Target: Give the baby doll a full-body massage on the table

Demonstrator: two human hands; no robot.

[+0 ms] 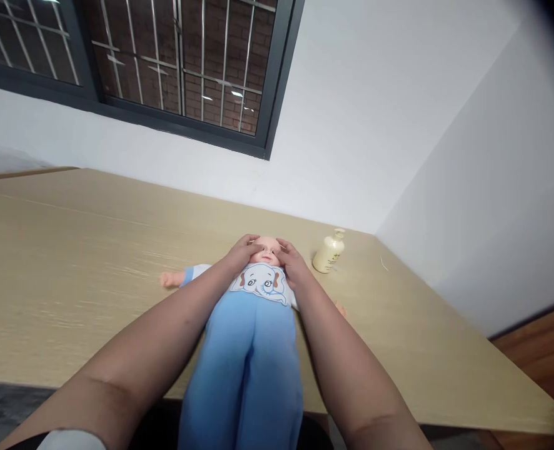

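A baby doll (258, 325) lies on its back on the wooden table, dressed in light blue trousers and a white top with an elephant face on the chest. Its legs stretch toward me past the table's front edge. On the left side of the doll's head (268, 245) rests my left hand (245, 251), fingers extended and thumb on the face near one eye. My right hand (290, 259) lies against the other side of the head, with its fingers apart and the thumb by the other eye. Both palms are hidden from view.
A pale yellow bottle (329, 252) stands on the table (94, 262) to the right of the doll's head. Beyond it lies a thin whitish strip (383, 264). White walls border the table at the back and right, below a barred window (178, 62).
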